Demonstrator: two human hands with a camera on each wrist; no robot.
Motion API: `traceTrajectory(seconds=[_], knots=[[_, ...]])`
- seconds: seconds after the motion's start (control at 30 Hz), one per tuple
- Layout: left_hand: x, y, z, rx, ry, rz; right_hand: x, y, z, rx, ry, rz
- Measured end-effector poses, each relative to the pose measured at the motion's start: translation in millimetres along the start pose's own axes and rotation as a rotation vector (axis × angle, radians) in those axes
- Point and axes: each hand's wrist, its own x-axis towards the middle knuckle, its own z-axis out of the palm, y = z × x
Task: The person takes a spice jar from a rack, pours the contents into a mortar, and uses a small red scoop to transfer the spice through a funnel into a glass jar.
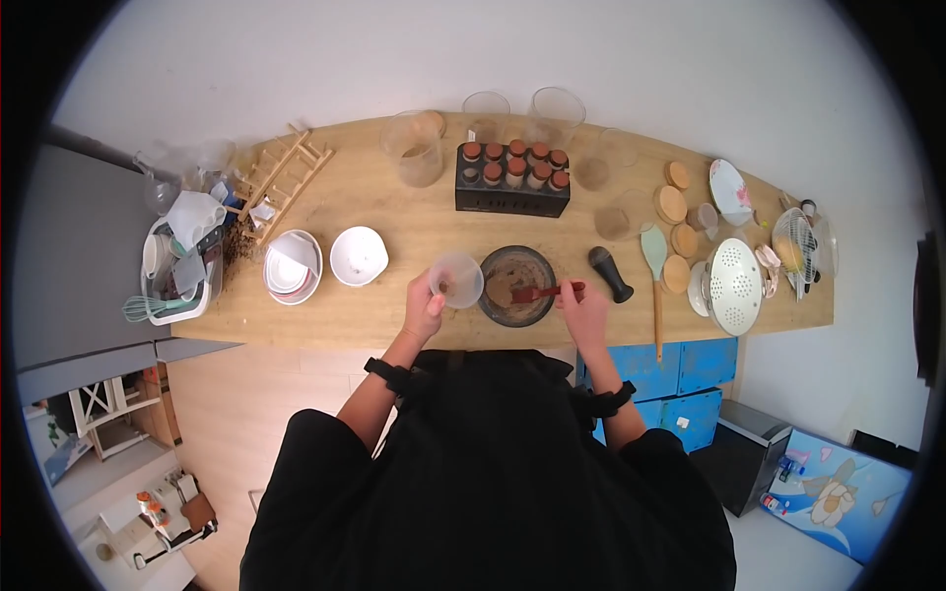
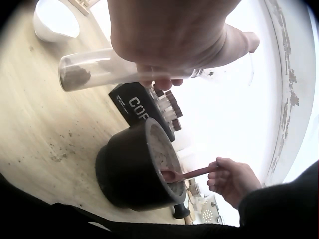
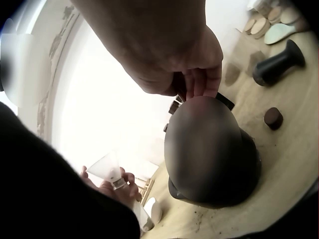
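My left hand [image 1: 424,311] grips a clear glass tube [image 2: 107,68] with brown powder at its bottom. A translucent funnel [image 1: 456,280] [image 3: 106,167] sits in the mouth of that tube, left of the black mortar [image 1: 490,311] [image 2: 130,167]. Brown powder lies inside the mortar. Between the fingers of my right hand [image 1: 586,313] [image 2: 235,180] is the handle of a red spoon [image 1: 540,293] [image 2: 195,173], its bowl inside the mortar. In the right wrist view the mortar's inside is blurred.
Behind the mortar stands a black rack [image 1: 512,200] of capped tubes. Right of it lie a black pestle [image 1: 610,274], a green spatula [image 1: 654,258] and a white colander [image 1: 735,287]. White bowls [image 1: 359,256] stand left. A brown cap [image 3: 273,118] lies near the mortar.
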Motion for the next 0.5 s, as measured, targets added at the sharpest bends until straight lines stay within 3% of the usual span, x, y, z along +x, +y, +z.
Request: traceTrajectory(seconds=[0.03, 0.07, 0.13, 0.5], knots=[[-1.4, 0.2, -3.3, 0.003, 0.004, -0.004, 0.6, 6.2, 1.6, 0.237, -0.027, 0.234], [-1.7, 0.1, -5.6, 0.023, 0.007, -0.002, 0.9, 12.2, 3.3, 0.237, -0.030, 0.235], [-3.4, -1.2, -8.6, 0.044, 0.010, -0.002, 0.6, 22.2, 6.1, 0.560, -0.044, 0.371], [-0.8, -19.6, 2.0, 0.324, -0.043, -0.005, -12.4, 32.3, -17.1, 0.800, -0.085, 0.508]])
